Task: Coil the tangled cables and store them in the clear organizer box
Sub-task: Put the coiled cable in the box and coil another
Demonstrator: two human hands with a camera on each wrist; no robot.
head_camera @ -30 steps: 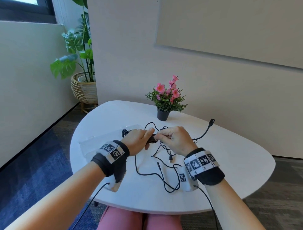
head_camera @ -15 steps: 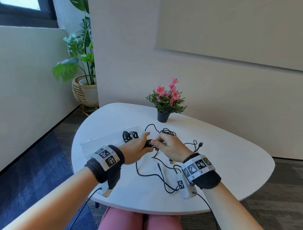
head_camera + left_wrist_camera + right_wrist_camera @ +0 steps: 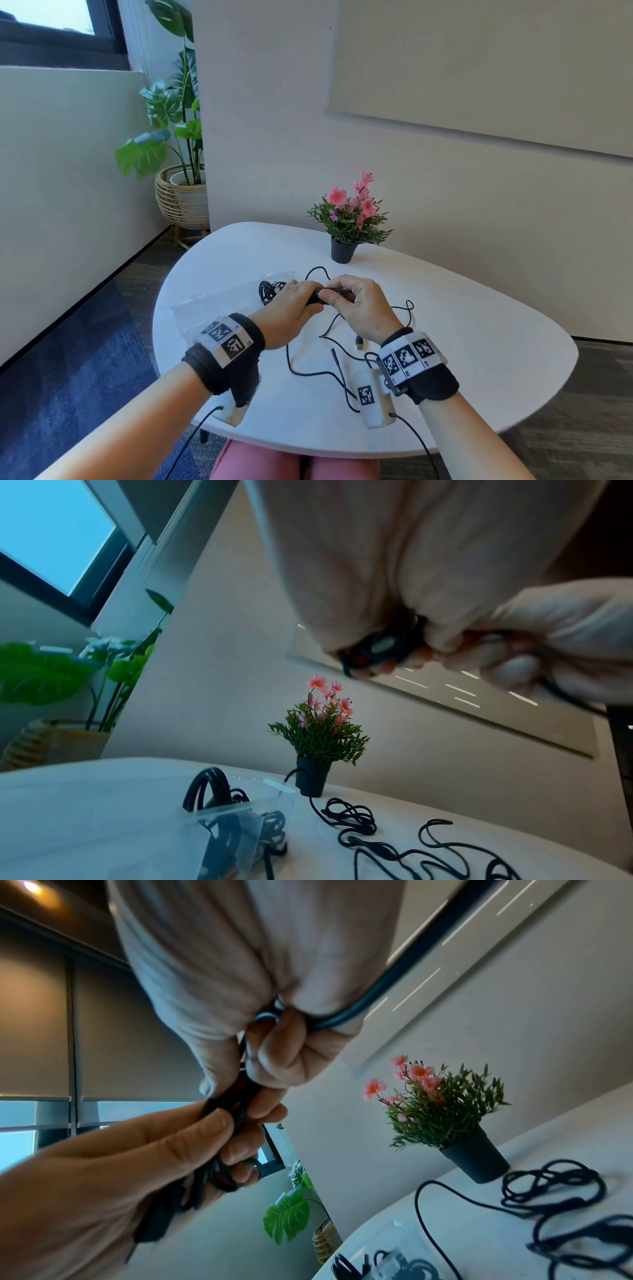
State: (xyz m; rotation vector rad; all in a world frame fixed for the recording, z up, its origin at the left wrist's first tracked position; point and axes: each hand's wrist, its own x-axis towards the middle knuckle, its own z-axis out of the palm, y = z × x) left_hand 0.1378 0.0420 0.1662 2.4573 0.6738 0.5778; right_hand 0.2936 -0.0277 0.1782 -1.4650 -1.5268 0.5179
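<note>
Above the middle of the white table (image 3: 479, 342), both hands meet on a small black cable coil (image 3: 320, 296). My left hand (image 3: 308, 299) grips the coil's loops, with the fingers curled round them (image 3: 236, 1115). My right hand (image 3: 337, 294) pinches the same cable, which runs round its fingers (image 3: 346, 1018). The rest of that cable trails to the right in loose loops (image 3: 406, 310). The clear organizer box (image 3: 212, 308) lies at the table's left and holds coiled black cables (image 3: 269, 291). More tangled cable (image 3: 352, 818) lies beyond the hands.
A small black pot of pink flowers (image 3: 346, 240) stands at the table's back edge, near the wall. Loose cable with plug ends (image 3: 342, 370) lies between my wrists, near the front edge. A large potted plant (image 3: 178, 192) stands on the floor to the left.
The cable's free end on the right has been drawn in toward my hands, from stretched out to slack loops. The coil between my hands has grown and both hands have closed in on it.
</note>
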